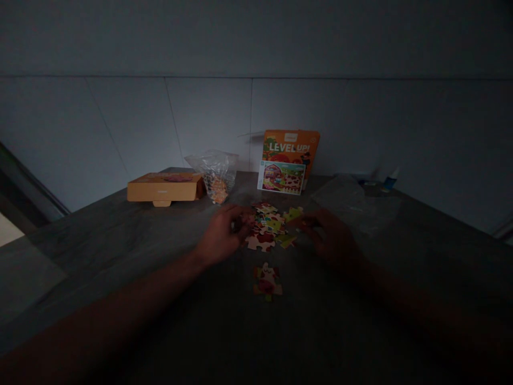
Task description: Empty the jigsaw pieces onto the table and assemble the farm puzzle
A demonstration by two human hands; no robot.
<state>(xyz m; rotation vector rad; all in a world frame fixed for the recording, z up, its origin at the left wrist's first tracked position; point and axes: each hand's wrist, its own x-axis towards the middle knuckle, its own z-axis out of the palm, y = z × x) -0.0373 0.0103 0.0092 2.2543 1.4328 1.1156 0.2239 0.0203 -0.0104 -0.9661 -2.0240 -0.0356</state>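
Puzzle pieces [274,224] short of surface's [176,227] back edge, between left hand [222,234] (nearer) and right hand [334,235]; cannot tell either grip.

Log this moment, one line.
left hand: at left side of colourful flat jigsaw-piece pile | right hand: at right side | pink-and-green jigsaw piece: separate, nearer camera

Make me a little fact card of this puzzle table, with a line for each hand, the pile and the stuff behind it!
Left hand: at the pile's left side
Right hand: at its right side, grip unclear
Pile: jumbled puzzle pieces
Card: farm picture, before the upright box
Upright box: orange, says "LEVEL UP!"
Bag: see-through, orange stuff inside
Light: dim
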